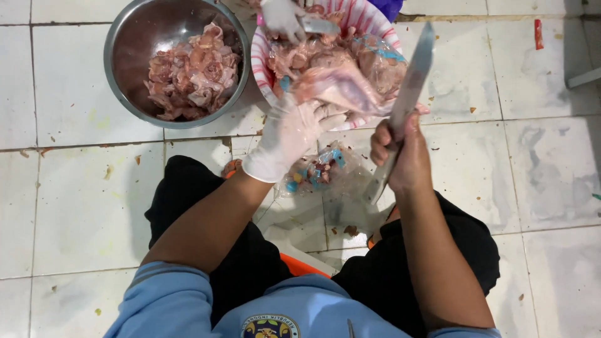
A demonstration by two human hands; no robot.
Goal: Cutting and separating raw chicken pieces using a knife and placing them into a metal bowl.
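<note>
Two bowls sit on the white tiled floor (81, 206): one round steel bowl (125, 37) at upper left with a pile of pink raw meat pieces (191, 72), and one plastic bowl with a red-and-white striped rim (260, 59) just right of it, touching or nearly touching, heaped with more raw meat in thin clear wrap. Two clear plastic bags: one, with blue printing, bunched over the meat in the striped bowl (379, 59); one crumpled on the floor between the knees, clear with blue and red blotches (316, 172). One small red scrap (538, 34) lies on the tiles at upper right, well apart.

Left hand (291, 134) wears a white glove, fingers curled shut around a pink chunk of meat in its wrap (341, 87), held over the near rim of the striped bowl. Right hand (397, 150) is bare, fingers closed tight around the handle of one long knife (410, 84), blade pointing up and away, tilted, just beside the held chunk; contact can't be told.

One other person's hand (282, 19), white glove, at the far edge of the striped bowl, gripping a second, smaller blade (319, 26).
</note>
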